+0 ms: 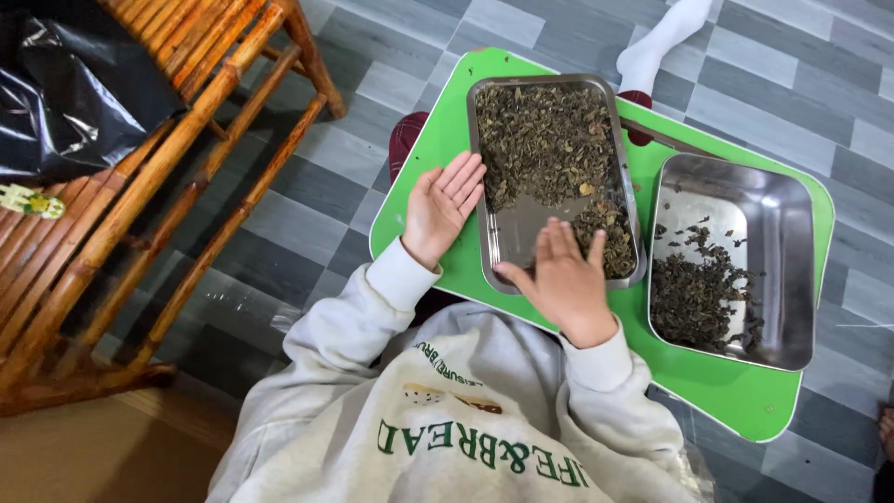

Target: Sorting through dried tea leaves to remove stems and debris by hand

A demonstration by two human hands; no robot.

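1. My left hand (443, 207): palm up and open, fingers (463, 182) spread loosely and empty, resting on the green board with the fingertips just touching the left rim of the long tray.

2. My right hand (564, 277): palm down inside the near end of the long tray, fingers (562, 237) flat and close together on the bare metal, thumb out to the left. It pinches nothing that I can see; the fingertips touch the near clump of leaves.

3. Long steel tray (551, 237): rectangular, its long axis running away from me and leaning slightly right. Holds dried, dark olive tea leaves (545, 140), thick across the far half, with a smaller clump (610, 237) at the near right corner. A bare strip of metal lies between, just ahead of my right fingers.

4. Key relation: the main heap lies straight ahead of my right fingers, up the tray's long axis. The right hand is the nearer one, already in the tray; the left sits outside the rim.

5. Square steel tray (773, 200): just right of the long one, apart from both hands. Darker leaf bits (698, 298) gathered in its near left part.

6. Green board (736, 387): rounded corners, carrying both trays.

7. Surroundings: bamboo chair (186, 149) to my left, black plastic bag (65, 93) on it, grey checked floor (792, 56), a white-socked foot (661, 42) beyond the board.
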